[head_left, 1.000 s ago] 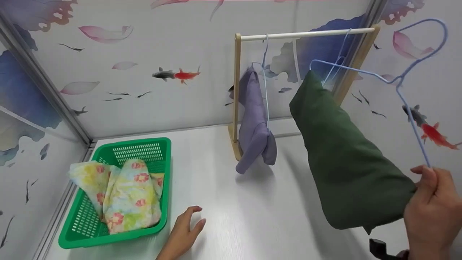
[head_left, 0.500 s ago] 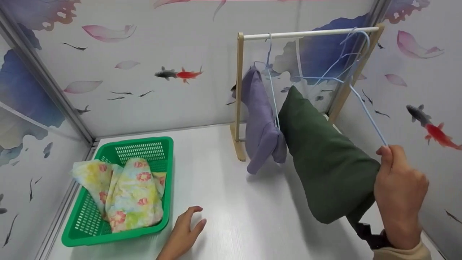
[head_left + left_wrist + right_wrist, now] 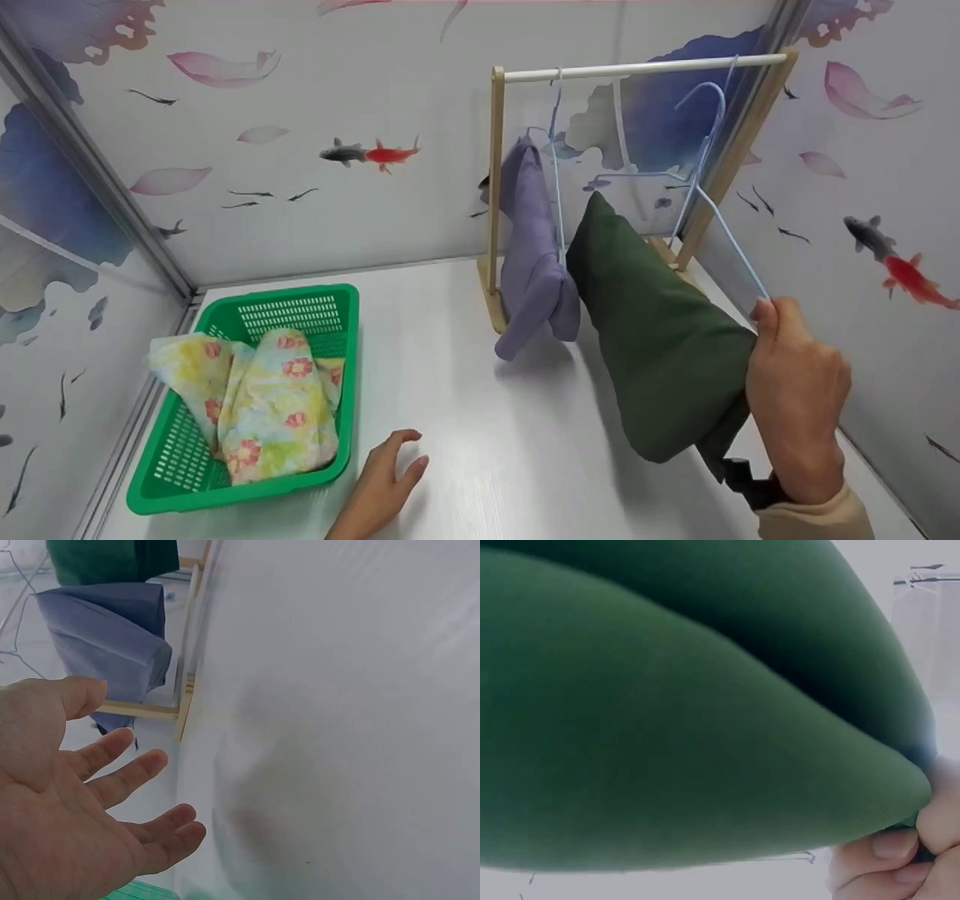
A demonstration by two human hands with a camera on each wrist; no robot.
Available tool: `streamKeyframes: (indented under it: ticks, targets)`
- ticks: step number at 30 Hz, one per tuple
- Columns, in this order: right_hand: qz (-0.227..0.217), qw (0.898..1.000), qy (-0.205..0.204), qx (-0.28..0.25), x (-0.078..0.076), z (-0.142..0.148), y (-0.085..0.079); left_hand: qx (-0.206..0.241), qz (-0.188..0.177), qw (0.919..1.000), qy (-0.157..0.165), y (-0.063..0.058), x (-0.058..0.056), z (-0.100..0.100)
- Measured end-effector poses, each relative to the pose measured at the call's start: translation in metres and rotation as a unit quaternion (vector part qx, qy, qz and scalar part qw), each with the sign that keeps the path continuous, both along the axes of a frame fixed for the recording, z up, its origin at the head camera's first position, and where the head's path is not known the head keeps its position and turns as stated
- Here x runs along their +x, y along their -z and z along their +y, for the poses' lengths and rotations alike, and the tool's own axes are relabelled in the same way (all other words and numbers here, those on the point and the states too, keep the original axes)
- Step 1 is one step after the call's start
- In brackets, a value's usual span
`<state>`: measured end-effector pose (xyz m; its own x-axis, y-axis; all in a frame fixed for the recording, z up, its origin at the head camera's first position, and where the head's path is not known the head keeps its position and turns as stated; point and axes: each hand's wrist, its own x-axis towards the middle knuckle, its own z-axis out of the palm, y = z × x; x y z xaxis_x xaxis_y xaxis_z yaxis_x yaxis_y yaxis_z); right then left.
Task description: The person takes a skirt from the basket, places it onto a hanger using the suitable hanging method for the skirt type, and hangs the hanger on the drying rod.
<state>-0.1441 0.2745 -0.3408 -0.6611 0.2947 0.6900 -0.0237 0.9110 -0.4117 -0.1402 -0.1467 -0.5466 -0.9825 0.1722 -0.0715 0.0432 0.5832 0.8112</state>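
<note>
My right hand [image 3: 799, 375] grips the corner of a light blue clothes hanger [image 3: 731, 236], its thumb and fingers at the end of one arm. A dark green garment [image 3: 667, 360] hangs folded over that hanger, and a corner of its cloth is in the same grip. In the right wrist view the green cloth [image 3: 667, 735] fills most of the picture beside the fingers. The hanger's hook stands in front of and below the white rod. My left hand [image 3: 382, 480] is over the white table, fingers loosely bent and apart, holding nothing.
A wooden rack with a white rod [image 3: 645, 71] stands at the back right. On it hang a purple garment [image 3: 529, 240] on a blue hanger and another blue hanger at the right end. A green basket [image 3: 349, 420] at the left holds flowered cloth [image 3: 277, 412].
My right hand has carried the hanger and green garment left and inward to the rack; in the last half second the hook has dropped slightly. My left hand has stayed in place.
</note>
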Motion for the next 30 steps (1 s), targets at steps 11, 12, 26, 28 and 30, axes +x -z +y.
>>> streamKeyframes:
  ticks: [11, 12, 26, 28, 30]
  targets:
    - [-0.043, 0.999, -0.006, -0.005, -0.055, -0.010, -0.015, -0.006, 0.012, 0.9999, 0.011, 0.001, -0.002, 0.000]
    - [-0.046, 0.999, -0.005, -0.006, -0.061, -0.011, -0.017, -0.006, 0.009, 0.9999, 0.010, 0.001, -0.002, 0.000]
    - [-0.064, 0.997, -0.034, -0.010, -0.138, -0.020, -0.029, -0.032, 0.009, 0.9993, -0.016, 0.001, 0.002, 0.003]
    - [-0.068, 0.997, -0.036, -0.010, -0.146, -0.020, -0.026, -0.037, 0.018, 0.9989, -0.020, 0.001, 0.004, 0.004]
    - [-0.073, 0.997, -0.038, -0.013, -0.153, -0.021, -0.022, -0.039, 0.025, 0.9987, -0.022, 0.001, 0.004, 0.004]
